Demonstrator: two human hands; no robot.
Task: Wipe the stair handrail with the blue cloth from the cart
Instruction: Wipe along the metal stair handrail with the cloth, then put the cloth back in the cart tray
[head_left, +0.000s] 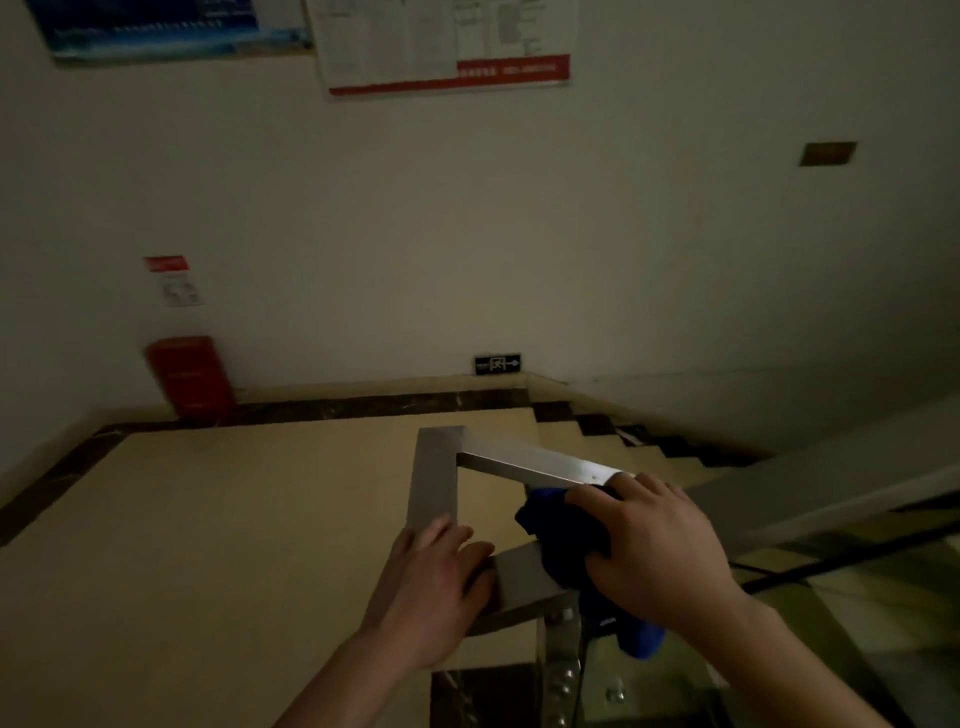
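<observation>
Fingers (595, 501) of right hand (660, 551) gripping blue cloth (553, 527) on handrail (540, 465), left hand (436, 587) flat beside it, straight-fingered

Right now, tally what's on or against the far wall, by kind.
Large posters: 2
Small red-and-white notice: 1
Exit sign: 1
Red box: 1
Brown plate: 1
Total: 6

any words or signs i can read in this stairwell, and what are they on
No text here reads clearly.
Blue poster: lettering blurred.
White notice with red band: print blurred.
Red-topped wall label: unreadable.
Red box: marking blurred.
Dark wall sign: arrow pointing right and a figure; words too small.
</observation>
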